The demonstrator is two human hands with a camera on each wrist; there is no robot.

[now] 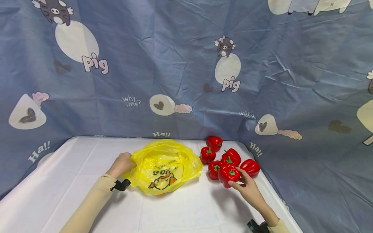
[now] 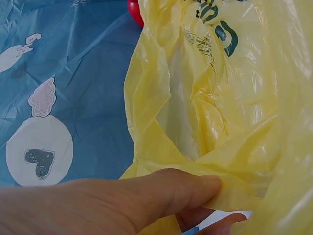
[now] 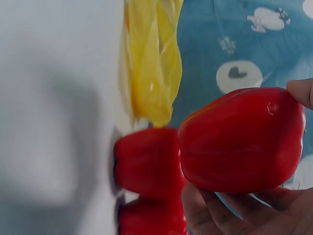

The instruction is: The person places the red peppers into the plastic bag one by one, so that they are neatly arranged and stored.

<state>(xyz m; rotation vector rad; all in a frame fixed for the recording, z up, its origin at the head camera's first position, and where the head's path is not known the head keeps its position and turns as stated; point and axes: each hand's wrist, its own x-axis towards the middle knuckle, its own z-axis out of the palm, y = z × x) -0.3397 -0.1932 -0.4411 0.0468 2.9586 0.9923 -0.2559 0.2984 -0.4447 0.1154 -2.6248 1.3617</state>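
A yellow plastic bag [image 1: 163, 168] with a printed cartoon lies on the table, its mouth spread wide. My left hand [image 1: 122, 163] pinches the bag's left rim; in the left wrist view the thumb [image 2: 190, 188] presses the yellow film [image 2: 230, 127] against the fingers. To the right of the bag, my right hand [image 1: 247, 187] grips a red bell pepper [image 1: 229, 175] between thumb and fingers. In the right wrist view that bell pepper [image 3: 244, 142] is held off the table, with other red peppers [image 3: 149, 159] beyond it.
Several more red bell peppers stand grouped at the table's right side: one at the back [image 1: 214, 142], one near the bag [image 1: 208, 155], one by the right edge [image 1: 250, 168]. A blue patterned cloth [image 1: 180, 64] hangs behind the white table [image 1: 175, 213].
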